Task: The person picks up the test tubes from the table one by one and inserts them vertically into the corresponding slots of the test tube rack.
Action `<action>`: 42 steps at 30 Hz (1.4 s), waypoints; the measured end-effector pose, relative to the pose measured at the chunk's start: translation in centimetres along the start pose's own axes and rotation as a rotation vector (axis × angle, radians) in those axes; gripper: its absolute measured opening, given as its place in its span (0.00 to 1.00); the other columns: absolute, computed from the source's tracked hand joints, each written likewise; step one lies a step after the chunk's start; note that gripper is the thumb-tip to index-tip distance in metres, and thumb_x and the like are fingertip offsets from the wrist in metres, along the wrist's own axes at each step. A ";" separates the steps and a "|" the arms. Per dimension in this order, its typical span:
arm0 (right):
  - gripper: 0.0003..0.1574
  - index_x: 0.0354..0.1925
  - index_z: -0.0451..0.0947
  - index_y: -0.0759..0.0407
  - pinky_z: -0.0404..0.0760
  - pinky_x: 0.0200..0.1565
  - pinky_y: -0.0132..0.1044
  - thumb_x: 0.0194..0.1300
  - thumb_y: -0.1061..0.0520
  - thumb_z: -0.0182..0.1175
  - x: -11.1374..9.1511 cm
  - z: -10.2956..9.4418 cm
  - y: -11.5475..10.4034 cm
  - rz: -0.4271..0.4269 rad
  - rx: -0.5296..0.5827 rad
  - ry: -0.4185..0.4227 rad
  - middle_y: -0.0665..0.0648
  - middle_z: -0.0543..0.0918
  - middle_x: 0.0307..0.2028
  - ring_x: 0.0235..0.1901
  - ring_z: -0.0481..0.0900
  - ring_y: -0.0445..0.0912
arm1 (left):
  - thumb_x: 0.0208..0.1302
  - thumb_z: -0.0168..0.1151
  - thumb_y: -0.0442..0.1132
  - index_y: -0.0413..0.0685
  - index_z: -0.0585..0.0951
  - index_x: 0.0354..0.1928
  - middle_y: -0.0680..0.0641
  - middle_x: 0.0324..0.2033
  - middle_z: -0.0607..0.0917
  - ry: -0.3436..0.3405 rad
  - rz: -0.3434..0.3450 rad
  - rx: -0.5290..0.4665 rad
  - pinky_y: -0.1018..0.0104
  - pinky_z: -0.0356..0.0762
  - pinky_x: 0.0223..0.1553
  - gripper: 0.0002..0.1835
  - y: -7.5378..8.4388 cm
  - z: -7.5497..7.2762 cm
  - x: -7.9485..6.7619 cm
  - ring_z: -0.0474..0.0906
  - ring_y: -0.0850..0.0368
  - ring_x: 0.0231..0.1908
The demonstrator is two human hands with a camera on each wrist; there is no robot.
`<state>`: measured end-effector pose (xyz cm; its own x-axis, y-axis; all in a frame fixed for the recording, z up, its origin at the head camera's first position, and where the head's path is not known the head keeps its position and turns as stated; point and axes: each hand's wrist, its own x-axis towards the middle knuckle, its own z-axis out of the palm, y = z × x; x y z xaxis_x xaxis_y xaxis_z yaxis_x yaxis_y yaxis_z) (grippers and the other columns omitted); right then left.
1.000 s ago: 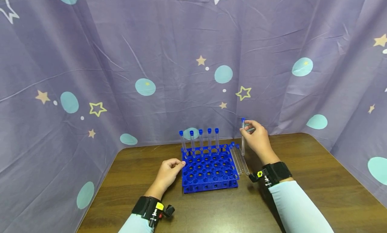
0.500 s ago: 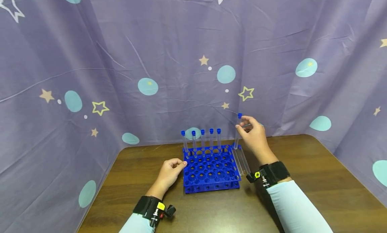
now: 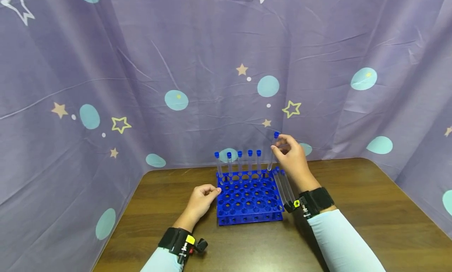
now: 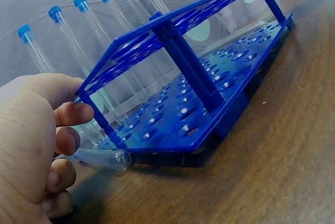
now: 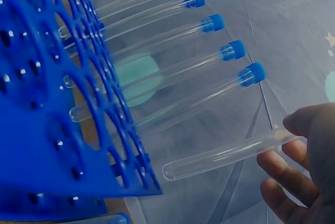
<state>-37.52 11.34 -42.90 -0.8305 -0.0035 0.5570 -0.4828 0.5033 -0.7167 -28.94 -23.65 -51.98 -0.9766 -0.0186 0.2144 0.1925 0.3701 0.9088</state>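
Note:
A blue test tube rack (image 3: 250,218) stands on the table with several blue-capped clear test tubes (image 5: 183,72) upright along its back row. At its left edge, my left hand (image 3: 201,201) pinches the upper plate between thumb and forefinger. The left wrist view also shows a rounded clear tube end (image 4: 120,159) low beside those fingers. My right hand (image 3: 294,160) holds another blue-capped test tube (image 5: 225,158) near its top, slightly tilted. That tube's round bottom is just above the rack's back right corner, apart from the holes in the right wrist view.
More capped tubes (image 3: 287,187) lie side by side on the table along the rack's right side, partly behind the right wrist's camera strap (image 3: 316,200). A patterned purple curtain (image 3: 212,48) hangs behind the wooden table (image 3: 247,248).
My right hand has carried its test tube leftward, from above the lying tubes to the rack's back right corner. The left hand stays at the rack's edge; the head view has shifted slightly.

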 end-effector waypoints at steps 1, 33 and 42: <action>0.29 0.73 0.77 0.63 0.92 0.52 0.58 0.81 0.55 0.72 0.0 0.0 0.1 0.000 0.000 0.000 0.62 0.90 0.52 0.50 0.94 0.61 | 0.75 0.76 0.37 0.41 0.92 0.33 0.55 0.24 0.79 0.002 0.003 -0.004 0.70 0.71 0.35 0.10 0.0 0.0 0.0 0.73 0.65 0.28; 0.23 0.62 0.78 0.61 0.91 0.46 0.52 0.74 0.60 0.73 -0.6 0.2 1.6 0.013 -0.092 -0.292 0.59 0.89 0.47 0.46 0.92 0.56 | 0.75 0.75 0.36 0.40 0.90 0.32 0.56 0.22 0.76 0.008 0.004 -0.017 0.69 0.69 0.34 0.11 0.2 0.2 0.0 0.71 0.64 0.27; 0.19 0.58 0.79 0.60 0.90 0.45 0.50 0.74 0.59 0.73 -0.6 0.0 1.8 0.037 -0.115 -0.347 0.59 0.89 0.46 0.48 0.92 0.58 | 0.75 0.75 0.37 0.40 0.91 0.32 0.57 0.21 0.76 0.000 -0.006 -0.007 0.69 0.69 0.35 0.11 0.2 0.1 0.0 0.71 0.64 0.27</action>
<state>-37.91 12.24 -44.53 -0.9013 -0.2659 0.3420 -0.4323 0.6025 -0.6709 -28.88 -23.45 -51.85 -0.9777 -0.0207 0.2089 0.1873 0.3638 0.9125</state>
